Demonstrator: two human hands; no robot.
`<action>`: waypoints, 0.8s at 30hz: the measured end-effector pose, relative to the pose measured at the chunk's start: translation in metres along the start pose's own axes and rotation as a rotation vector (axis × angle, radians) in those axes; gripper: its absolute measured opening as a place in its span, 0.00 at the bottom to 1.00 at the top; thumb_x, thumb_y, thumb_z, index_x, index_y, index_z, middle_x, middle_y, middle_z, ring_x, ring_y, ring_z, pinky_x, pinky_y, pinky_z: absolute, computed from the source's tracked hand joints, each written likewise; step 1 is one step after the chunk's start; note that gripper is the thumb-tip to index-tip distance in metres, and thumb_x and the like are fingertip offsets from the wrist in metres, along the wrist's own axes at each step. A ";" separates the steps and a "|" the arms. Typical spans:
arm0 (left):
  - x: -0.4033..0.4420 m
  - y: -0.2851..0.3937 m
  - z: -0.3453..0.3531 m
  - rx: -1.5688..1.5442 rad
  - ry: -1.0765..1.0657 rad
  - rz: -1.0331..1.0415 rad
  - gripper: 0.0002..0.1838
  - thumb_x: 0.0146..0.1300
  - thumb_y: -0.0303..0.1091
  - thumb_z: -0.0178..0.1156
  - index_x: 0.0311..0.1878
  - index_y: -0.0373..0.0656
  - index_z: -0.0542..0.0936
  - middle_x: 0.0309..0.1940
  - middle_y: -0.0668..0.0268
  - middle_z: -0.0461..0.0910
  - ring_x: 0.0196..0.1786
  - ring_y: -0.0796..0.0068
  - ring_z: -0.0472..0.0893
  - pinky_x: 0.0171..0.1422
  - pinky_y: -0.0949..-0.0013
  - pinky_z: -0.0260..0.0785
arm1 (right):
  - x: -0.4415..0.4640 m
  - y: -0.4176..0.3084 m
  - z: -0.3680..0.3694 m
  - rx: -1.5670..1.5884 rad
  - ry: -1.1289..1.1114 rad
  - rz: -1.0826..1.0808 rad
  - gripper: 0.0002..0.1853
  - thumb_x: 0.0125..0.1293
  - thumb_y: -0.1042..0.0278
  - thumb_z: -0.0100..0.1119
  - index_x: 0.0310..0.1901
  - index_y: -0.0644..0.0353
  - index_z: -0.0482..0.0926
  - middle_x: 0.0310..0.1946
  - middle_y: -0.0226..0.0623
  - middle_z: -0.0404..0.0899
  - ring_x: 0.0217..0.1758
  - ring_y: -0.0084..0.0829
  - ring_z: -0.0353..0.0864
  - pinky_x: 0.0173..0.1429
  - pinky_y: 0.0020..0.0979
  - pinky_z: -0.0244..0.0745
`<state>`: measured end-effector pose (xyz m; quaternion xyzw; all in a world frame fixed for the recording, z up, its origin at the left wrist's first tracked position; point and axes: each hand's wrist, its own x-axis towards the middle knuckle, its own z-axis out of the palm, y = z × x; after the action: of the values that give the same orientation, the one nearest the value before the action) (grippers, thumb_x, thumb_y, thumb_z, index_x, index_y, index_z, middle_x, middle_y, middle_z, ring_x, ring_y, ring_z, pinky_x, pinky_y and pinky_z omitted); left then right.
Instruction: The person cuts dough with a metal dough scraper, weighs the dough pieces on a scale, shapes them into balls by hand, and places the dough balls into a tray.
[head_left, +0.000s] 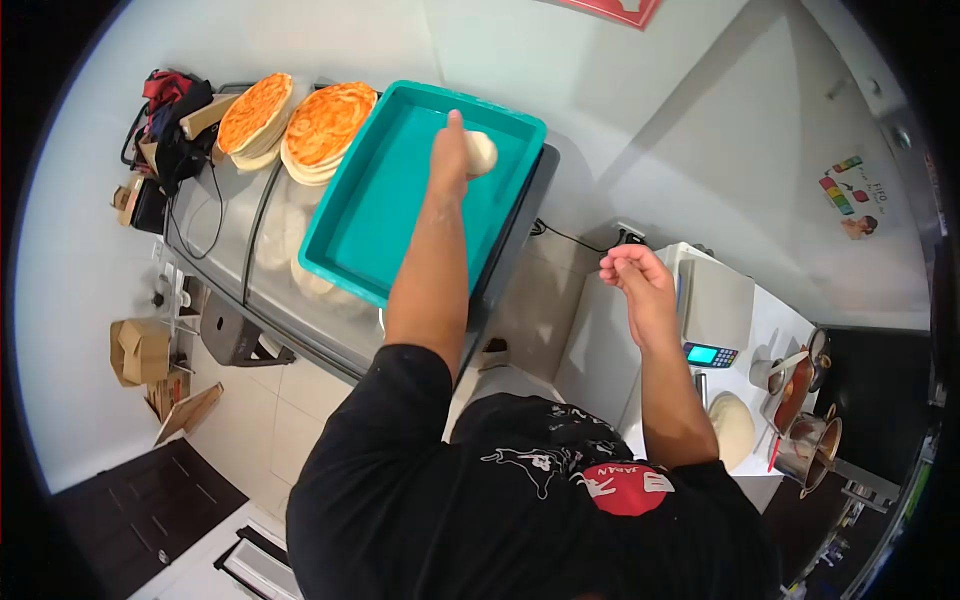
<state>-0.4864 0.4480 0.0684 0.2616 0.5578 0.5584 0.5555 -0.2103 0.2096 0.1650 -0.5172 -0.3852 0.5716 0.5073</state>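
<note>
My left hand reaches over the far part of a teal plastic tray, its fingers mostly hidden behind the back of the hand. A pale, smooth dough ball shows at its right side, gripped by that hand. Whether the ball touches the tray floor, I cannot tell. Off to the right, my right hand hovers beside a digital scale with a lit display. Its fingers are loosely curled, and nothing shows in them. A larger lump of dough lies near my right forearm.
Two stacks of flat round bases topped with orange sauce, a left stack and a right stack, stand left of the tray. Pale rounds show under the clear counter cover. Metal pots stand on the white worktop. A cable runs along the wall.
</note>
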 end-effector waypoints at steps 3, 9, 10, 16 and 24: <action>0.081 -0.046 0.011 0.673 0.017 0.311 0.32 0.75 0.57 0.58 0.63 0.33 0.77 0.59 0.45 0.81 0.51 0.52 0.86 0.56 0.54 0.78 | 0.020 0.002 0.030 -0.020 0.006 0.021 0.08 0.76 0.72 0.56 0.50 0.62 0.82 0.43 0.35 0.85 0.45 0.25 0.82 0.54 0.29 0.76; 0.073 -0.062 0.010 0.557 -0.267 0.120 0.28 0.74 0.47 0.59 0.67 0.35 0.77 0.60 0.51 0.82 0.55 0.57 0.84 0.59 0.60 0.77 | 0.035 0.008 0.030 -0.076 0.033 0.074 0.08 0.77 0.70 0.56 0.51 0.61 0.81 0.43 0.35 0.85 0.45 0.26 0.82 0.54 0.29 0.76; 0.071 -0.075 0.017 0.456 -0.264 0.199 0.26 0.73 0.44 0.60 0.66 0.35 0.78 0.59 0.51 0.83 0.57 0.57 0.83 0.61 0.61 0.76 | 0.036 0.010 0.030 -0.069 0.047 0.085 0.08 0.77 0.70 0.56 0.50 0.61 0.81 0.43 0.35 0.85 0.45 0.26 0.82 0.54 0.29 0.76; 0.040 -0.049 0.012 0.665 -0.242 0.224 0.20 0.72 0.34 0.61 0.62 0.34 0.81 0.58 0.53 0.84 0.60 0.61 0.82 0.61 0.63 0.75 | 0.026 0.011 0.021 -0.045 0.098 0.127 0.08 0.78 0.67 0.57 0.49 0.61 0.82 0.43 0.35 0.85 0.45 0.26 0.82 0.54 0.29 0.76; -0.221 -0.012 0.128 0.232 -0.645 0.496 0.19 0.73 0.37 0.60 0.64 0.43 0.82 0.69 0.49 0.76 0.72 0.51 0.73 0.76 0.50 0.60 | -0.009 -0.004 -0.031 0.952 0.180 -0.011 0.26 0.78 0.43 0.56 0.59 0.62 0.78 0.54 0.38 0.84 0.56 0.32 0.83 0.62 0.37 0.78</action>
<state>-0.3110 0.2865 0.1604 0.6100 0.3347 0.4985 0.5171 -0.1801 0.1991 0.1653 -0.2728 -0.0380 0.6348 0.7219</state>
